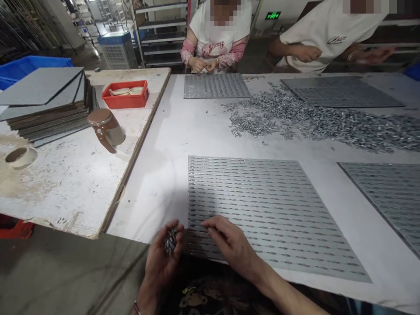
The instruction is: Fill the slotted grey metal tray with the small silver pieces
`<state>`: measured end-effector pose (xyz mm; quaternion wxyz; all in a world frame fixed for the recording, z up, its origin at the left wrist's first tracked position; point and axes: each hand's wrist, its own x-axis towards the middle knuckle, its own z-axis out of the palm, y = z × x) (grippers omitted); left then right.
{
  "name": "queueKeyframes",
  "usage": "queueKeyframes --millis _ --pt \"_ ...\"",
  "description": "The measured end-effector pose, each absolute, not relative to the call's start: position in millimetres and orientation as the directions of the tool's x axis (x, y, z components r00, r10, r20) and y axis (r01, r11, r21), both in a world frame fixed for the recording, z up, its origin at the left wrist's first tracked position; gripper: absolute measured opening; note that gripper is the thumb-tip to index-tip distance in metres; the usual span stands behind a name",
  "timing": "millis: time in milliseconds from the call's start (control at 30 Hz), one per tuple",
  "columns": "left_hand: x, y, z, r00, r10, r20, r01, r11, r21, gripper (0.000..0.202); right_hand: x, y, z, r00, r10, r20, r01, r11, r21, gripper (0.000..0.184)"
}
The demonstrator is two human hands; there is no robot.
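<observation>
My left hand (164, 251) is cupped at the table's near edge, its fingers curled round a heap of small shiny grey spindle-shaped pieces (170, 241). Over the near left part of a flat grey board (348, 266), my right hand (229, 240) has thumb and forefinger pinched together. Whatever lies between those fingertips is too small to make out. Rows of the same slim pieces run across the board, which lies flat on the white table (154, 166). My left hand is just off the board's left edge.
A long loose pile of grey pieces (315, 116) spreads beyond the board. Another board (393, 192) lies right. On the left table are a brown mug (106, 127), red tray (126, 98), tape roll (20, 157) and stacked boards (49, 100). Two people work opposite.
</observation>
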<state>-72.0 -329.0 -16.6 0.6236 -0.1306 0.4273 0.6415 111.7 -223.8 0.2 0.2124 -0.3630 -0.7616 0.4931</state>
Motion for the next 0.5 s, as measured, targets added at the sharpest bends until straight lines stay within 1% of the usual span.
queueKeyframes --millis 33,100,167,267,433,500 --pt "-77 -329 -16 -0.202 0.687 -0.698 -0.914 0.124 0.386 0.024 110 -222 -1 -0.667 0.745 -0.024 0.354 0.288 -0.890 0.024" --pt "-81 -329 -16 -0.211 0.709 -0.673 -0.900 0.128 0.417 0.029 103 -221 -6 -0.690 0.722 -0.047 0.387 0.313 -0.867 0.019" --pt "-81 -331 -16 -0.235 0.736 -0.634 -0.860 0.148 0.489 0.035 95 -222 -11 -0.702 0.708 -0.076 0.420 0.325 -0.847 0.015" --pt "-76 -334 -18 -0.302 0.738 -0.603 -0.791 0.158 0.591 0.039 84 -225 -18 -0.714 0.698 -0.059 0.447 0.389 -0.806 0.015" --pt "-73 -338 -22 -0.299 0.747 -0.594 -0.750 0.201 0.630 0.040 74 -231 -24 -0.706 0.706 -0.052 0.545 0.494 -0.677 0.016" --pt "-73 -339 -21 -0.277 0.759 -0.589 -0.751 0.212 0.626 0.042 73 -233 -26 -0.697 0.716 -0.042 0.581 0.529 -0.618 0.017"
